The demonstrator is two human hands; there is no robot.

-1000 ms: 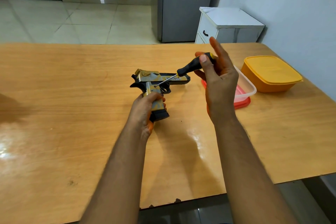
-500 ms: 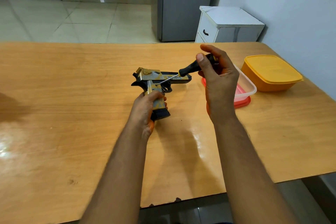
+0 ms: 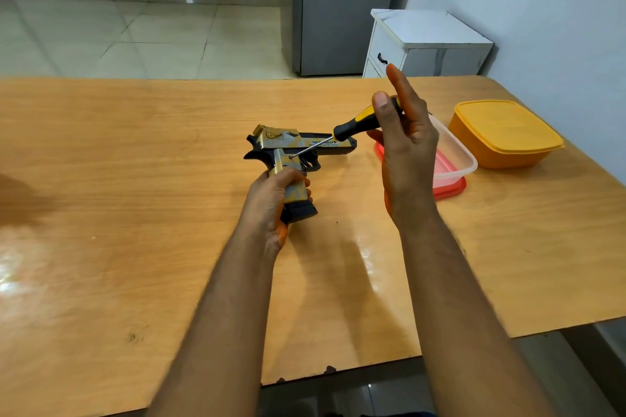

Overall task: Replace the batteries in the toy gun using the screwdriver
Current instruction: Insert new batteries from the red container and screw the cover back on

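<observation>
A gold-and-black toy gun (image 3: 288,145) lies on its side on the wooden table (image 3: 135,179), barrel pointing right. My left hand (image 3: 271,203) grips its handle from below. A screwdriver (image 3: 352,127) with a black-and-yellow handle slants down to the left, and its metal tip sits on the gun's grip just below the slide. My right hand (image 3: 403,145) holds the screwdriver's handle between the thumb and the other fingers, with the index finger stretched straight up.
A clear plastic container (image 3: 455,159) on a red lid stands just right of my right hand. An orange lidded box (image 3: 504,132) sits farther right near the wall. A white cabinet (image 3: 426,44) stands behind the table's far edge.
My right hand's fingers closed round the screwdriver handle half a second ago and have now loosened again, index finger pointing up. The gun and my left hand have stayed put.
</observation>
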